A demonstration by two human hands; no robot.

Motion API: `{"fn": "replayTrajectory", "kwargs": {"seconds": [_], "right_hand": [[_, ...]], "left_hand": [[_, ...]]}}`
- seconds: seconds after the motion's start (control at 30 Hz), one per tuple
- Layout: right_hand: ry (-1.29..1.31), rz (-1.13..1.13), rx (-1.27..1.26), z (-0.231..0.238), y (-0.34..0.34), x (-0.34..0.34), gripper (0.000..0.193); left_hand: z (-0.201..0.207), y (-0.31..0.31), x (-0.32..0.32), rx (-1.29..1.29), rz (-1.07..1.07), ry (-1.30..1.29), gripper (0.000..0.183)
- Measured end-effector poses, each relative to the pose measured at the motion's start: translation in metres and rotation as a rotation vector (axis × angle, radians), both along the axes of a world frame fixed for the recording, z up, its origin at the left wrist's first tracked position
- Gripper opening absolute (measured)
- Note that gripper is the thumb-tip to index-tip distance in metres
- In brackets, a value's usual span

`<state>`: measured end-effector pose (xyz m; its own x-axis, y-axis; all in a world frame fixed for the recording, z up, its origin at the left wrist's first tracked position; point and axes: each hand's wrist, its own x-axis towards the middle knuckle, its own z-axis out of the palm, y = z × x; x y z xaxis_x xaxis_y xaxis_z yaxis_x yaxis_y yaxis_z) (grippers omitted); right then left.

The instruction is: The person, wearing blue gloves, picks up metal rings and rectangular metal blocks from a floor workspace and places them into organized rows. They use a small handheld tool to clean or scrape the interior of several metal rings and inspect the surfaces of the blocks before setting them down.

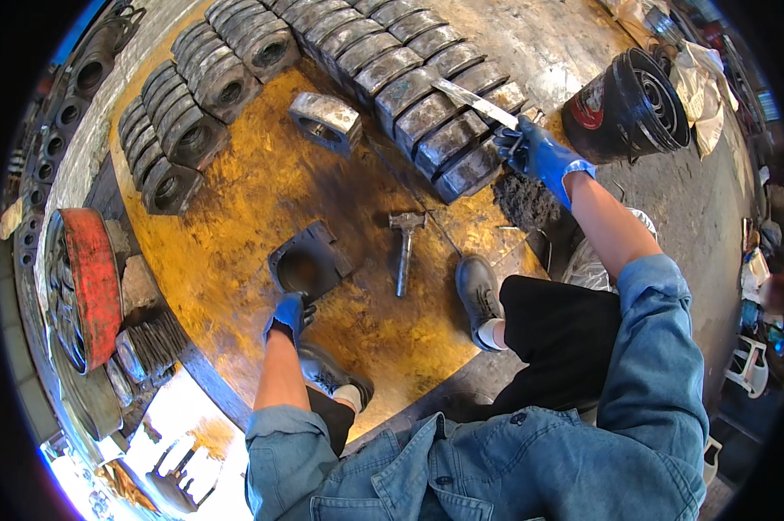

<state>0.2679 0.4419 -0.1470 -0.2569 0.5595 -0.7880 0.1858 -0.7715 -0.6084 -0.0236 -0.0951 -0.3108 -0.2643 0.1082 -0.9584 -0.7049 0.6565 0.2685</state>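
Note:
My right hand (538,156), in a blue glove, is closed round one end of a long flat metal file (477,102). The file points up and left over a row of large metal nuts (448,143). A dark, thick nut (327,271) with a round hole lies flat in front of my feet. At its near edge is my left hand (289,318), also blue-gloved, with loosely bent fingers apart; whether they touch the nut cannot be made out. A hammer (404,247) lies to the right of this nut. Another nut (325,122) sits alone farther off.
More nuts (196,135) stand in rows at the far left. A black bucket (622,108) is at the right, near a heap of dark shavings (527,201). A red-rimmed drum (92,286) stands at the left. My shoes (479,295) rest on the stained yellow floor plate (227,234).

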Motion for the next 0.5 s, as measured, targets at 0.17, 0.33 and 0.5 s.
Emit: {"fn": "replayTrajectory", "kwargs": {"seconds": [0.17,0.33,0.5], "right_hand": [[-0.047,0.195,0.093,-0.024,0.042,0.06,0.029],[-0.265,0.364,0.391,0.016,-0.006,0.03,0.031],[-0.381,0.597,0.517,0.047,-0.036,-0.005,0.036]], "left_hand": [[-0.002,0.011,0.001,0.055,-0.058,-0.019,0.014],[0.001,0.001,-0.004,-0.015,-0.064,0.003,0.018],[0.005,0.001,0.0,0.055,-0.059,-0.009,0.019]]}}
